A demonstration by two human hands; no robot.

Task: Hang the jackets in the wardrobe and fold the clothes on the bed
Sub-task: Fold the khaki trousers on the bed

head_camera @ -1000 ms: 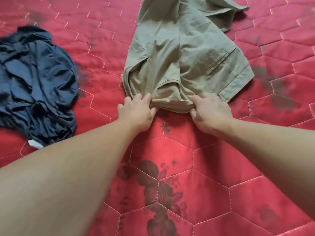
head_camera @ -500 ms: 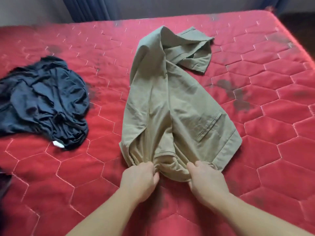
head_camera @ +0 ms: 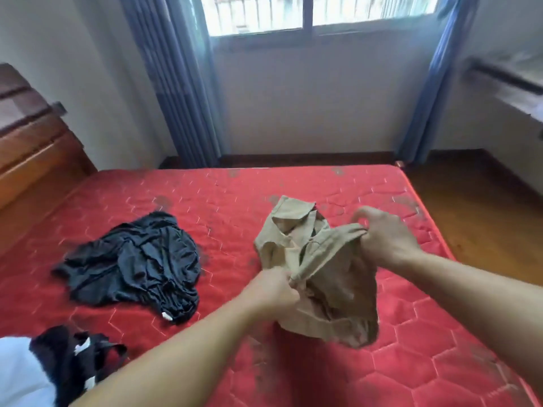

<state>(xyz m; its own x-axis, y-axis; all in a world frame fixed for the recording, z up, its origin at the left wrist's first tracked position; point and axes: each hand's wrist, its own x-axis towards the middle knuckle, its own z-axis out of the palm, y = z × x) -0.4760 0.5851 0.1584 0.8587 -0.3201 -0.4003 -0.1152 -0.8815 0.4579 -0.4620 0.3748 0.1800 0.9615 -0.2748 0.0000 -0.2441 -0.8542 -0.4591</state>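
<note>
- Shorts [head_camera: 323, 277]: khaki, lifted partly off the red bed [head_camera: 235, 201], lower end trailing on it.
- My left hand [head_camera: 271, 292] pinches one waistband edge; my right hand [head_camera: 385, 239] grips the other, fingers curled.
- Handling, judged: light, limp cloth; sags between holds. I hold at waistband corners, keep tension.
- Black garment [head_camera: 138, 259] lies crumpled well to the left.

— Where does the view sit?

— On my head, the only one, so no second view shares anything with it. It looks forward and down across the red bed [head_camera: 308, 189] toward the window [head_camera: 311, 13] on the far wall.

— How near?

— Close: my left hand [head_camera: 274, 292] and right hand [head_camera: 388, 239] fill the foreground, forearms entering from the bottom edge.
</note>
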